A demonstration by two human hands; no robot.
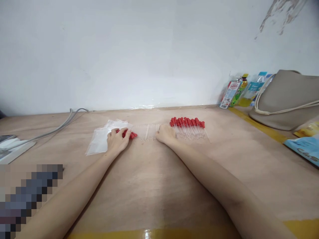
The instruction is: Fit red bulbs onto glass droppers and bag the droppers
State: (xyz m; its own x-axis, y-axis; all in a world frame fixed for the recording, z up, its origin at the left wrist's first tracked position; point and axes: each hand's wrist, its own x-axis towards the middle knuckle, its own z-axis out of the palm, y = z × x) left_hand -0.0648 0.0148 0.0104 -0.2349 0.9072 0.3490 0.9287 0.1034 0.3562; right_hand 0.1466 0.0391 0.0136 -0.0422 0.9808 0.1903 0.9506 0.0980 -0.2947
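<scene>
My left hand (118, 142) is curled over a small cluster of red rubber bulbs (134, 135), its fingers closed on them. To its right lies a row of thin clear tubes (144, 132), side by side on the table. At the right end of this row is my right hand (166, 133), fingers bent and pressed together. What it pinches, if anything, is hidden. Right beside it, several droppers with red bulbs (187, 122) lie in a row, bulbs away from me and clear stems towards me. Clear plastic bags (98, 139) lie partly under and behind my left hand.
A white wall (149, 53) closes off the table's (139, 189) back. Cables (59, 124) run along the left. At the right are a drink carton (230, 94), a bottle (254, 88), a grey-beige bag (289, 99) and a blue packet (304, 149). Yellow tape (259, 124) crosses the surface.
</scene>
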